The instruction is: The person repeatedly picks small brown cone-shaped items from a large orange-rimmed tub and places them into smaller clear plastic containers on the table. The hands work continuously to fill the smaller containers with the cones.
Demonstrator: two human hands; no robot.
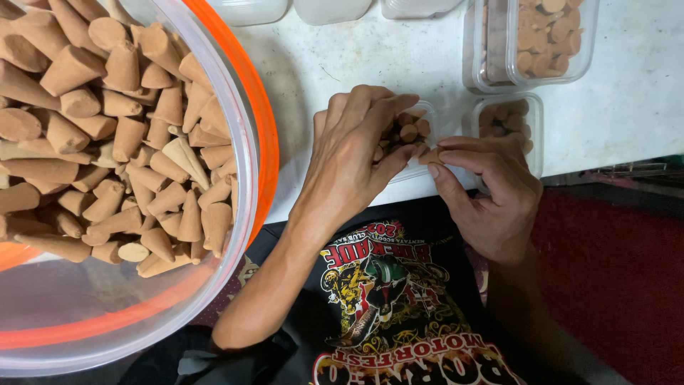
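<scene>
My left hand (353,157) curls over a small clear plastic box (420,167) at the table's near edge, fingers closed around several brown incense cones (407,132) that stand in it. My right hand (491,189) is beside the box on its right, with thumb and fingertips pinching one cone (429,157) at the box's rim. A second small clear box (509,117) holding a few cones sits just behind my right hand.
A big clear tub with an orange rim (246,135) full of tan cones fills the left. A filled clear box (545,39) stands at the back right, with other clear containers (331,8) along the far edge. The white table (627,93) ends by a red floor (613,278).
</scene>
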